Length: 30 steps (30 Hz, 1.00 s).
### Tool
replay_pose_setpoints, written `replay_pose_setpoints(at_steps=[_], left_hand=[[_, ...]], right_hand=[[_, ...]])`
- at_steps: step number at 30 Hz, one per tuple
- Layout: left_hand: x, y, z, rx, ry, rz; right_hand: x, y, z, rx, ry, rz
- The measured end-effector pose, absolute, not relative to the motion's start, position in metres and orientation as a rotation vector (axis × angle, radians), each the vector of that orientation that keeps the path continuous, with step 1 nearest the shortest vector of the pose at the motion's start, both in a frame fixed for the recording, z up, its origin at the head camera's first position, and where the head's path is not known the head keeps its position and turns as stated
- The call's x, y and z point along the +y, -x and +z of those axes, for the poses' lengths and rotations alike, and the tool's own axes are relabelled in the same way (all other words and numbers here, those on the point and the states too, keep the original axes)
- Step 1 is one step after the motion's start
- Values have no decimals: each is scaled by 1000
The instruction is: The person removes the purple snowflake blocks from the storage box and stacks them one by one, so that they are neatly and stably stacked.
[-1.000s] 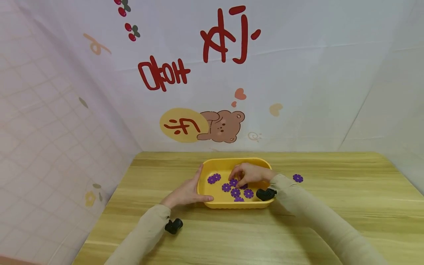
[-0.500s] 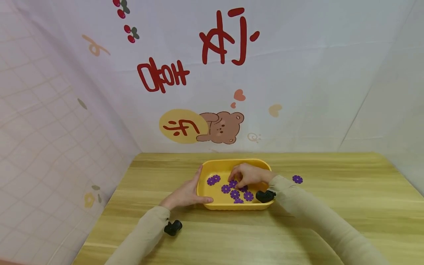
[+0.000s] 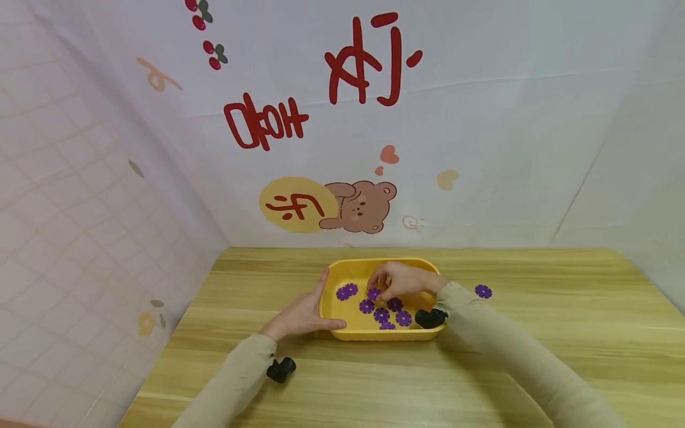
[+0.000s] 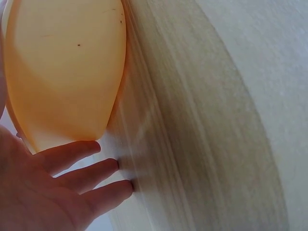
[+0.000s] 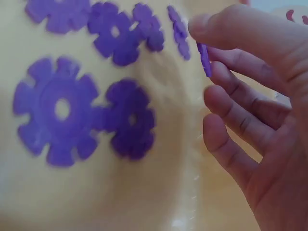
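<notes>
A yellow plastic tray (image 3: 423, 334) holds several purple snowflake discs (image 3: 382, 315), flat, round and notched with a small centre hole. My right hand (image 3: 401, 280) is inside the tray, pinching one purple disc (image 5: 204, 60) edge-on between thumb and fingers in the right wrist view. Its other fingers spread beside the disc. My left hand (image 3: 302, 312) lies against the tray's left end, thumb along the front rim and index finger reaching up the side. In the left wrist view, the three visible fingers (image 4: 91, 174) are fairly straight and spread below the tray's end wall (image 4: 67, 77).
One more purple snowflake disc (image 3: 483, 291) lies on the wooden table (image 3: 374, 380) right of the tray. A white printed cloth (image 3: 481, 119) rises behind the table's back edge. Dark devices (image 3: 280, 370) sit at both wrists.
My right hand has shifted slightly left and back inside the tray with its disc, showing more of another disc near its thumb. The left hand keeps its place; the whole view shifts slightly.
</notes>
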<state>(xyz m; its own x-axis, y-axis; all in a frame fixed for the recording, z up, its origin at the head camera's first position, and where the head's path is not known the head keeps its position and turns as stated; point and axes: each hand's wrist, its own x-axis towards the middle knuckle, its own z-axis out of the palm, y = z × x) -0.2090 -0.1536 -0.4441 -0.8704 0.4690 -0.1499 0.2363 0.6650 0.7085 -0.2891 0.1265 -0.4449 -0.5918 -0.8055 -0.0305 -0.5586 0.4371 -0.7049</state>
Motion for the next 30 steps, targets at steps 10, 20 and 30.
replay_pose_setpoints(at_steps=[10, 20, 30], left_hand=[[-153, 210, -444, 2566, -554, 1022], [-152, 211, -445, 2553, -570, 1035], [-154, 209, -443, 2544, -562, 1038]], right_hand=[[126, 287, -417, 2290, 1241, -1040], [147, 280, -402, 2304, 1222, -1107], [185, 272, -393, 2358, 1197, -1138]])
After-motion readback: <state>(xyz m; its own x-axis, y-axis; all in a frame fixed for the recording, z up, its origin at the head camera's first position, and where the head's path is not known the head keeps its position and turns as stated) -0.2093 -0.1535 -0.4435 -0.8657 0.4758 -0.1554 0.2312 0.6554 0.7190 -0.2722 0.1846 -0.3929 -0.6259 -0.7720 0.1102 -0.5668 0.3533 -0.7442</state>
